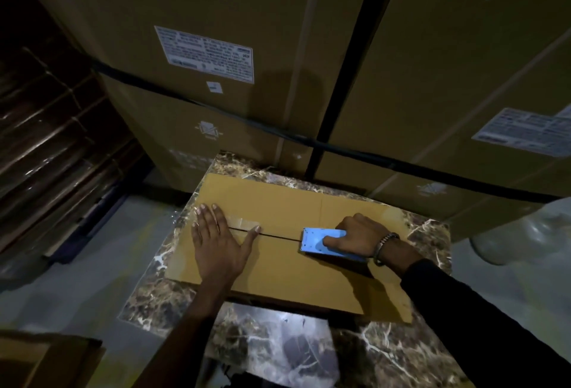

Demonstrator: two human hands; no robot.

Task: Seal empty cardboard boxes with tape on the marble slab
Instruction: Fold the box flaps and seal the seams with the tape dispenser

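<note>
Cardboard box point(278, 270) flat on marble surface point(278, 353), centre of view; tape point(239, 223) laid only at seam's 9 o'clock end, rest of seam bare. Left hand point(217, 237) flat, fingers straight, pressing that taped end. Right hand point(360, 234) at 3 o'clock, grip curled round blue tape dispenser point(321, 240) on seam

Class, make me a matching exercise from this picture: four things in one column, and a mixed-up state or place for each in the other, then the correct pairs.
Things
1. left hand
2. right hand
3. cardboard box
4. tape dispenser

States or places
A. blue, standing on the box's centre seam
B. lies on the marble slab
C. pressed flat, fingers spread, on the box
D. grips the dispenser, beaded bracelet on its wrist

Pairs: 1-C, 2-D, 3-B, 4-A
</note>
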